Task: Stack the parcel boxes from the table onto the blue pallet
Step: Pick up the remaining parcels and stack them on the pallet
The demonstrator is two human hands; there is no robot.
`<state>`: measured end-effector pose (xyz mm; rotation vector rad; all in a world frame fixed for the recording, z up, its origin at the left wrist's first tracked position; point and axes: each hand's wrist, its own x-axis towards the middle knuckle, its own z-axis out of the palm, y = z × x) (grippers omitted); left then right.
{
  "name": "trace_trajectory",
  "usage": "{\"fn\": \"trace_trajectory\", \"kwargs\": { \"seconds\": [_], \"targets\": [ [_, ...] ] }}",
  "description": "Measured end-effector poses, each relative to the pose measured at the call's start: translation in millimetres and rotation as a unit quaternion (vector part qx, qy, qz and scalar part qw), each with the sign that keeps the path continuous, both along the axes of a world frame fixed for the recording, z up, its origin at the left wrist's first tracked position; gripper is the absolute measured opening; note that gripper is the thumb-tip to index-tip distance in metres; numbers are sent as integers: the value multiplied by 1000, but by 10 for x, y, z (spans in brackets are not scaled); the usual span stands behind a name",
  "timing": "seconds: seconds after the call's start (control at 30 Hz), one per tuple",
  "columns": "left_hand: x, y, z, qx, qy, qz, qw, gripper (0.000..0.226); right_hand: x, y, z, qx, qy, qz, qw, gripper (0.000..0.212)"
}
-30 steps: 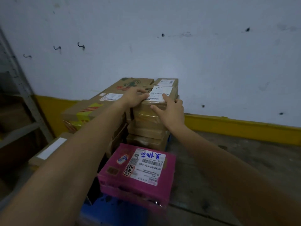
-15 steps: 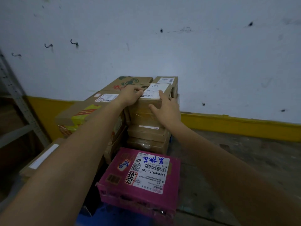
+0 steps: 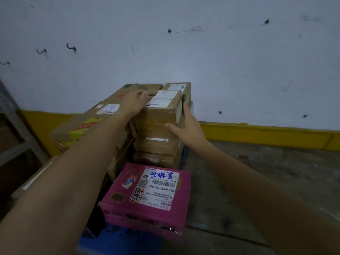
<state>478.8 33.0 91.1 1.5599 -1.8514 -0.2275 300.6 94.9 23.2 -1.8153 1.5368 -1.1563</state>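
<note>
A small brown parcel box with a white label lies on top of a column of brown boxes at the far side of the blue pallet. My left hand holds the box's top left edge with its fingers curled. My right hand presses against the box's right side, with straight fingers pointing up and the thumb on the front face. A pink box with a white label lies on the pallet in front of the column.
Larger brown cartons are stacked left of the column, with a flat box lower at the left. A metal shelf frame stands at the far left. The white wall with a yellow base strip is behind, and bare concrete floor lies to the right.
My right hand has slid off the box's top to its right side and front corner. My left hand has moved slightly back along the left edge. The box stays on the column.
</note>
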Motion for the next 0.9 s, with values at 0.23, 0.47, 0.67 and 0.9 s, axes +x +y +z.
{"fn": "trace_trajectory", "kwargs": {
  "seconds": [0.23, 0.47, 0.67, 0.9],
  "targets": [
    [-391, 328, 81, 2, -9, 27, 1000, 46, -421, 234, 7, 2, 48, 16, 999, 94],
    [-1118, 741, 57, -124, 49, 37, 990, 44, -1228, 715, -31, -3, 77, 3, 997, 85],
    [-2498, 1194, -214, -126, 122, -21, 984, 44, -2476, 1345, -248, 44, 84, -47, 994, 81],
    [-4268, 1892, -733, -46, 148, -117, 981, 46, -4105, 2205, -619, 74, 90, -137, 984, 85]
  ]
}}
